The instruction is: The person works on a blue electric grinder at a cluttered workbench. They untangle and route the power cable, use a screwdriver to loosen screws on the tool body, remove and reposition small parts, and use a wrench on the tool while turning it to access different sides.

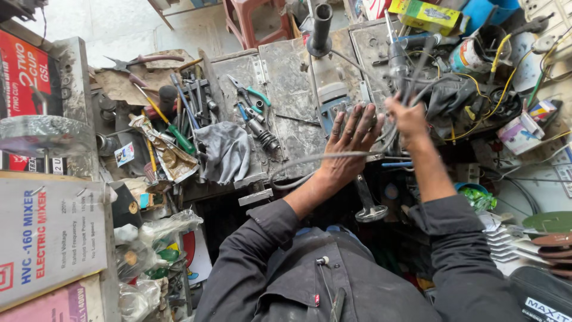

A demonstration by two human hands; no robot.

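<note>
My left hand (348, 143) lies flat with fingers spread on the worn metal workbench (292, 95), beside a small blue bench vise (329, 104). My right hand (408, 119) is closed around a bundle of grey cables (417, 71) that rise blurred toward the bench's back. One grey cable (310, 164) loops from that hand across under my left wrist. A black upright handle (320, 27) stands behind the vise.
Screwdrivers, pliers (253, 95), sockets and a grey rag (223, 149) crowd the bench's left half. Yellow wires (494, 77), tins and small boxes pile at the right. Cardboard appliance boxes (50, 238) stack at the left edge. A pink plastic stool (256, 21) stands beyond the bench.
</note>
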